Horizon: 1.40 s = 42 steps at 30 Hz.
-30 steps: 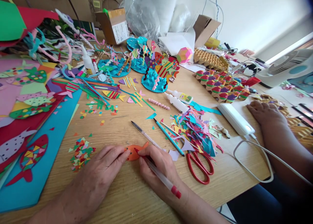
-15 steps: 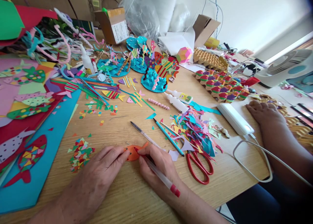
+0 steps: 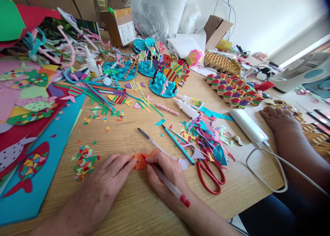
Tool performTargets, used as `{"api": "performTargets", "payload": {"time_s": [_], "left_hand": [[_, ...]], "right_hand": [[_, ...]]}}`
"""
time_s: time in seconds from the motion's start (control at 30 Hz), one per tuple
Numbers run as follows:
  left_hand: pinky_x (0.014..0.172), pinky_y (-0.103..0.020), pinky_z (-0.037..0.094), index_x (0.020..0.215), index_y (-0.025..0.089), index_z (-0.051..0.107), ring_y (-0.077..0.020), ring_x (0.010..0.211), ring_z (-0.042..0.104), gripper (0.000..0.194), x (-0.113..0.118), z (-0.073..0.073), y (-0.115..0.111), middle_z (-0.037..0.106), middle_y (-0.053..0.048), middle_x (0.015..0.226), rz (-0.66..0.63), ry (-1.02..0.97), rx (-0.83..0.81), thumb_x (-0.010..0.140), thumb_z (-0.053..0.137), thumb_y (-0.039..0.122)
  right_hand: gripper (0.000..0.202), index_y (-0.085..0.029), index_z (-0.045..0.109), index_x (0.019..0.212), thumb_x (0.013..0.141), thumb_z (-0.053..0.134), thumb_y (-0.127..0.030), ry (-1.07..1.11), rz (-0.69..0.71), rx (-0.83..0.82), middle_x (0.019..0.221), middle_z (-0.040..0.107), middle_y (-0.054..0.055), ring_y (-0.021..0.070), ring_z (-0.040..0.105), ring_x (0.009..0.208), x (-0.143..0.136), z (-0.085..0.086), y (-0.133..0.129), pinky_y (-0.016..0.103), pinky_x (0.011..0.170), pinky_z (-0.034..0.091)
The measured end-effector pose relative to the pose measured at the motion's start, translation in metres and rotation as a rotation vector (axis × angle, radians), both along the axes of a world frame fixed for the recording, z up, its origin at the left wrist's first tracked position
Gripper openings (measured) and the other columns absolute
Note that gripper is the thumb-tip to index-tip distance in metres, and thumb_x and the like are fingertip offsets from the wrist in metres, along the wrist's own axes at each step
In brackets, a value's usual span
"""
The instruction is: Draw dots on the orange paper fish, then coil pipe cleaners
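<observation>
An orange paper fish (image 3: 140, 161) with dark spots lies on the wooden table. Its left end is pinched between the thumb and fingers of my left hand (image 3: 110, 174). My right hand (image 3: 166, 172) is closed round a clear pen with a red end (image 3: 171, 188), and the pen's tip touches the fish. Small paper triangles (image 3: 84, 162) are piled left of my left hand. Beyond my right hand lie a dark-tipped pen (image 3: 152, 139), a blue pen (image 3: 177, 144) and red-handled scissors (image 3: 210, 176).
Another person's hand (image 3: 279, 117) rests at the right, near a white power bank (image 3: 248, 126) with a cable. Paper scraps (image 3: 206, 133), glue bottles (image 3: 187, 107), painted egg cartons (image 3: 232, 90) and decorated blue plates (image 3: 162, 86) lie further back. Blue sheets (image 3: 46, 181) are on the left.
</observation>
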<state>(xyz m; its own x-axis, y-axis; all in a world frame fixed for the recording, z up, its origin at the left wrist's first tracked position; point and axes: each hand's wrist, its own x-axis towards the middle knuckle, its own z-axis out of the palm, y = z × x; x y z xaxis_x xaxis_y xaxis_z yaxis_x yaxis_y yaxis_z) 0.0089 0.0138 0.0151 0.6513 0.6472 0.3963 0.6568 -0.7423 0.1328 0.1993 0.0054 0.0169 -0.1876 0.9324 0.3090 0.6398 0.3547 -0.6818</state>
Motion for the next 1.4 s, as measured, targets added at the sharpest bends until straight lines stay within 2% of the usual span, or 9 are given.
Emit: {"api": "performTargets", "payload": {"time_s": [0.5, 0.97, 1.23, 1.4], "left_hand": [[0.082, -0.029, 0.052, 0.119, 0.019, 0.052, -0.017, 0.096, 0.057, 0.047, -0.0013, -0.0023, -0.0005, 0.063, -0.003, 0.106, 0.006, -0.007, -0.043, 0.083, 0.028, 0.0], [0.083, -0.03, 0.052, 0.118, 0.016, 0.052, -0.0175, 0.097, 0.057, 0.045, -0.0018, -0.0051, -0.0014, 0.062, -0.005, 0.107, 0.003, 0.001, -0.026, 0.084, 0.028, 0.001], [0.077, -0.029, 0.054, 0.118, 0.021, 0.053, -0.017, 0.093, 0.06, 0.05, -0.001, 0.0009, 0.0006, 0.065, -0.002, 0.103, 0.003, -0.025, -0.055, 0.082, 0.027, -0.001], [0.079, -0.029, 0.053, 0.115, 0.019, 0.055, -0.0168, 0.094, 0.06, 0.046, -0.0002, 0.0008, 0.0003, 0.064, -0.003, 0.104, 0.01, -0.038, -0.036, 0.083, 0.027, 0.0]], "right_hand": [[0.01, -0.019, 0.054, 0.077, 0.077, 0.045, -0.013, -0.027, 0.023, 0.002, 0.059, 0.056, -0.001, 0.0107, 0.052, 0.051, -0.0003, 0.0025, 0.0005, 0.02, 0.05, 0.039], [0.01, -0.018, 0.054, 0.077, 0.076, 0.046, -0.012, -0.024, 0.022, 0.006, 0.059, 0.056, -0.001, 0.0109, 0.052, 0.051, -0.0005, 0.0028, 0.0001, 0.02, 0.05, 0.039], [0.01, -0.019, 0.053, 0.078, 0.077, 0.045, -0.013, -0.044, 0.025, -0.001, 0.059, 0.057, -0.001, 0.011, 0.052, 0.05, -0.0002, 0.0039, -0.0003, 0.02, 0.05, 0.04], [0.01, -0.02, 0.053, 0.078, 0.077, 0.045, -0.013, -0.042, 0.017, -0.011, 0.059, 0.057, -0.001, 0.0111, 0.053, 0.051, -0.0002, 0.0037, -0.0005, 0.021, 0.051, 0.04]]}}
